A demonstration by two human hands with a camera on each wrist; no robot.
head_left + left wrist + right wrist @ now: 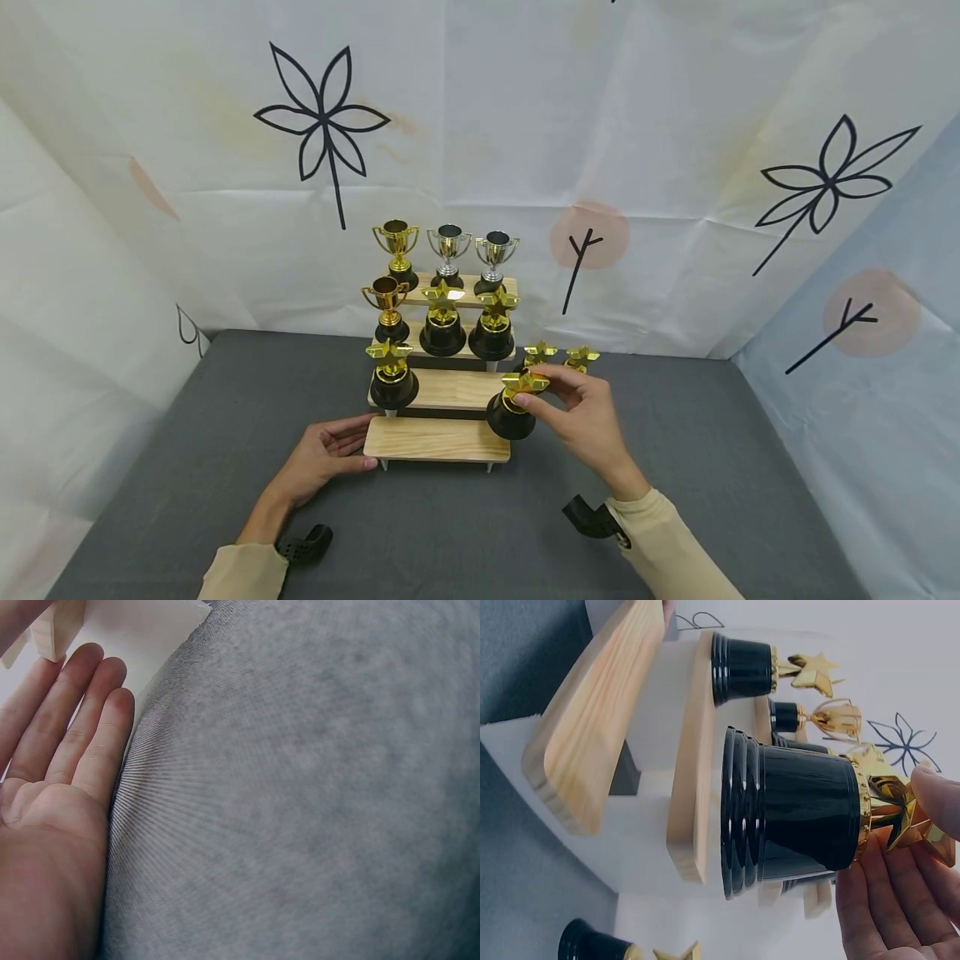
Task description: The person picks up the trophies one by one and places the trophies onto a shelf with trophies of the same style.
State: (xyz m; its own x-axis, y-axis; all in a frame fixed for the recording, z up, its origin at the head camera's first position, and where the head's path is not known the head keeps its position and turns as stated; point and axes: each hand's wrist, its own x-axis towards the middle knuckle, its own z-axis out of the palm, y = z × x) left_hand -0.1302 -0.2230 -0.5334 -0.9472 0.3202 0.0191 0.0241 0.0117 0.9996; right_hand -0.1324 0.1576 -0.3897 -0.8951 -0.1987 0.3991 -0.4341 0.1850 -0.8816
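Observation:
My right hand [588,417] pinches a gold star trophy [512,417] by its star, at the right end of the lower tiers of a wooden display stand [438,439]. In the right wrist view its black base [802,814] is tipped sideways in the picture, overlapping the third tier. The left hand [330,454] rests at the left end of the lowest tier, fingers extended and thumb at the front edge. Those fingers [97,727] lie nearly straight beside the plank's corner [54,630] in the left wrist view. Another star trophy [393,379] stands at the left of the tier above.
Higher tiers carry a copper-gold cup [388,310], two star trophies [442,321], a gold cup [397,250] and two silver cups [448,250]. Two more star trophies [582,358] stand on the grey table [675,433] behind my right hand. A patterned white cloth [510,108] hangs behind.

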